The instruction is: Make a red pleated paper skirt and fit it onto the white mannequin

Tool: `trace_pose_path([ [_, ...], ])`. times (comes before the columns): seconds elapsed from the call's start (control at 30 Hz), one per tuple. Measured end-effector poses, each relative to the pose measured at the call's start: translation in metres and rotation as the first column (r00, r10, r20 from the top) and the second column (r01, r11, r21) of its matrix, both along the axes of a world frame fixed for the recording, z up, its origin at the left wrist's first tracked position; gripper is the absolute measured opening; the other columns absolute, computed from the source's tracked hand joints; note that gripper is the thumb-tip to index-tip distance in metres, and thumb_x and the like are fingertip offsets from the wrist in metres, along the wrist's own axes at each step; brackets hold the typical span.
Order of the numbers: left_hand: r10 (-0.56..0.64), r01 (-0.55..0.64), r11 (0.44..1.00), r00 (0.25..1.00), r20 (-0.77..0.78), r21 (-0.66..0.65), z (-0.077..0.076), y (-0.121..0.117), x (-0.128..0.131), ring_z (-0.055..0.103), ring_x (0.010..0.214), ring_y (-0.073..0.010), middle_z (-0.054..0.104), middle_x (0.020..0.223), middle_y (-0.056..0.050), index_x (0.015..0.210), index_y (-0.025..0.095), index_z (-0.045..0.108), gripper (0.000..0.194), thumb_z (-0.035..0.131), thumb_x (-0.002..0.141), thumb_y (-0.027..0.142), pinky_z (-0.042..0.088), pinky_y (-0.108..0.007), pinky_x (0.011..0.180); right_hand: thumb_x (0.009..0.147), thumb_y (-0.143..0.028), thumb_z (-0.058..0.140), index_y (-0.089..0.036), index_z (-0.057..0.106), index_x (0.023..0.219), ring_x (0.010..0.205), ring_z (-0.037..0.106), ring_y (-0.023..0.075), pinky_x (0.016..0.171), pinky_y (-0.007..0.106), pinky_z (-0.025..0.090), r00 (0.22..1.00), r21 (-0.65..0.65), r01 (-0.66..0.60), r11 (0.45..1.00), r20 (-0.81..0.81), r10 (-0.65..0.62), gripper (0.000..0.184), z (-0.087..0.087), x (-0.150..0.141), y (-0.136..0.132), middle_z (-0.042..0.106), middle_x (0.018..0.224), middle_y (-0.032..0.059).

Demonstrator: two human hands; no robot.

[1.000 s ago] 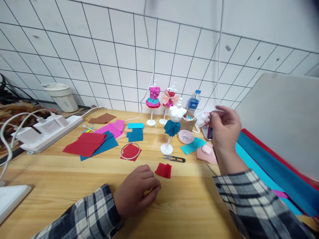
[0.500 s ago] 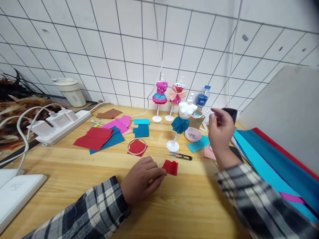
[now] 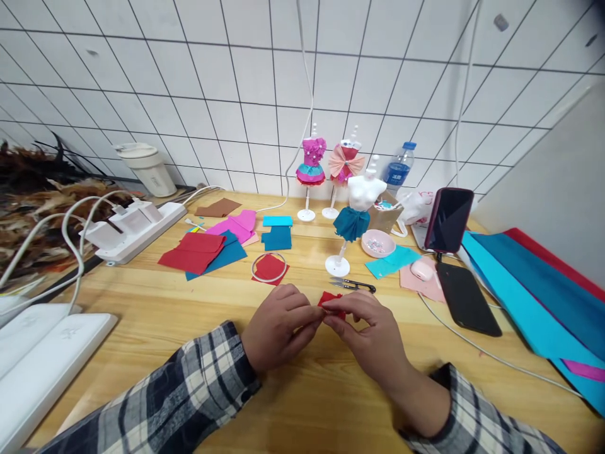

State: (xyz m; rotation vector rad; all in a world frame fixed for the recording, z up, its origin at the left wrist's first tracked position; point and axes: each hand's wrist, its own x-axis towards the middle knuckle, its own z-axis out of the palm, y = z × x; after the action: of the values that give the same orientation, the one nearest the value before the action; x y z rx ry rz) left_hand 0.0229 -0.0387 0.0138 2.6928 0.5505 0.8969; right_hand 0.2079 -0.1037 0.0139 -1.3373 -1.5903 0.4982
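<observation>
Between the fingertips of my left hand (image 3: 283,328), the edge of a small gathered piece of red fabric (image 3: 326,297) is pinched just above the table. My right hand (image 3: 371,328) meets it from the other side. Its thumb and index finger are closed at the same edge and cover much of the cloth; whatever lies between them is too small to make out. Just beyond sit black thread snips (image 3: 354,285). Behind these stands a white mini dress form (image 3: 365,192) wearing a pleated teal skirt (image 3: 351,223).
A metal ring (image 3: 269,267) lies on red cloth, with more fabric pieces (image 3: 191,252) to the left. Two dressed mini forms (image 3: 312,164) stand at the back. A bead bowl (image 3: 378,243), a propped phone (image 3: 450,221) and a black phone-like slab (image 3: 467,299) are right; a power strip (image 3: 137,236) is left.
My right hand has come down and left from its raised position to the red fabric, meeting my left hand. My left hand keeps its pinch. The view has shifted slightly.
</observation>
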Motion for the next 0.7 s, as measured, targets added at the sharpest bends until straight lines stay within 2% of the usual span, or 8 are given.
trace_pose_path([
  [0.13,0.016,-0.017,0.999,1.000,-0.016,-0.032,-0.003,0.000,0.001,0.050,0.071,-0.0161,0.063,0.072,-0.004,0.089,0.018,0.067,0.018,0.049,0.092,0.018,0.038,-0.033,0.067,0.084,-0.030,0.070,-0.028,0.072,0.082,0.076,0.061,0.0202,0.069,0.035,0.049,0.999,0.000,0.022,1.000,0.030,-0.022,0.004,-0.003,-0.002,-0.001,0.072,0.079,0.0018],
  [0.3,0.042,-0.043,0.990,0.999,-0.010,-0.133,-0.005,-0.002,0.004,0.051,0.070,-0.0171,0.063,0.071,-0.004,0.086,0.018,0.067,0.020,0.048,0.092,0.018,0.038,-0.033,0.065,0.086,-0.028,0.066,-0.028,0.072,0.083,0.075,0.060,0.0197,0.068,0.035,0.048,0.993,0.114,0.012,0.993,0.114,-0.025,0.007,-0.009,-0.008,-0.004,0.069,0.077,0.0020],
  [0.37,0.032,-0.034,0.986,0.999,-0.016,-0.162,-0.005,-0.003,0.005,0.051,0.070,-0.0173,0.063,0.072,-0.004,0.087,0.019,0.066,0.021,0.046,0.093,0.019,0.038,-0.032,0.065,0.087,-0.028,0.065,-0.029,0.073,0.084,0.075,0.061,0.0201,0.069,0.036,0.048,0.992,0.108,0.014,0.994,0.125,-0.028,0.009,-0.009,-0.011,-0.003,0.069,0.078,0.0025],
  [0.43,0.002,-0.010,0.982,0.999,-0.042,-0.187,-0.006,-0.004,0.006,0.052,0.073,-0.0179,0.065,0.076,-0.004,0.097,0.019,0.066,0.021,0.045,0.094,0.019,0.040,-0.033,0.067,0.088,-0.028,0.064,-0.028,0.073,0.082,0.074,0.061,0.0195,0.068,0.034,0.049,0.998,0.063,0.003,0.998,0.070,-0.007,0.011,-0.006,-0.007,-0.001,0.069,0.077,0.0026],
  [0.5,-0.007,-0.010,0.977,0.997,-0.079,-0.215,-0.009,-0.003,0.006,0.053,0.076,-0.0187,0.065,0.081,-0.004,0.116,0.019,0.061,0.026,0.046,0.095,0.022,0.042,-0.033,0.070,0.087,-0.029,0.063,-0.026,0.072,0.077,0.072,0.061,0.0182,0.065,0.031,0.049,0.998,0.010,0.015,1.000,-0.054,-0.014,0.014,0.000,0.006,0.003,0.067,0.076,0.0026],
  [0.57,0.016,-0.043,0.971,0.993,-0.114,-0.234,-0.013,-0.001,0.004,0.054,0.078,-0.0195,0.064,0.083,-0.004,0.131,0.019,0.052,0.037,0.050,0.095,0.027,0.044,-0.034,0.072,0.086,-0.032,0.064,-0.025,0.072,0.076,0.075,0.062,0.0182,0.066,0.030,0.050,0.983,-0.042,0.078,0.996,-0.163,-0.083,0.014,0.005,0.029,0.008,0.068,0.078,0.0029],
  [0.63,0.045,-0.076,0.970,0.990,-0.137,-0.230,-0.015,0.003,0.002,0.055,0.079,-0.0197,0.064,0.084,-0.005,0.130,0.020,0.054,0.037,0.052,0.095,0.031,0.044,-0.034,0.073,0.083,-0.036,0.067,-0.025,0.075,0.079,0.080,0.063,0.0193,0.071,0.032,0.050,0.981,-0.113,0.092,0.989,-0.161,-0.109,0.014,0.003,0.056,0.010,0.069,0.082,0.0038],
  [0.7,0.039,-0.070,0.978,0.986,-0.159,-0.196,-0.015,0.005,0.001,0.056,0.082,-0.0202,0.065,0.088,-0.005,0.121,0.022,0.060,0.030,0.053,0.094,0.032,0.044,-0.035,0.075,0.083,-0.038,0.066,-0.025,0.077,0.083,0.080,0.063,0.0198,0.070,0.032,0.049,0.988,-0.184,0.095,0.978,-0.103,-0.116,0.017,-0.007,0.079,0.011,0.069,0.084,0.0050],
])
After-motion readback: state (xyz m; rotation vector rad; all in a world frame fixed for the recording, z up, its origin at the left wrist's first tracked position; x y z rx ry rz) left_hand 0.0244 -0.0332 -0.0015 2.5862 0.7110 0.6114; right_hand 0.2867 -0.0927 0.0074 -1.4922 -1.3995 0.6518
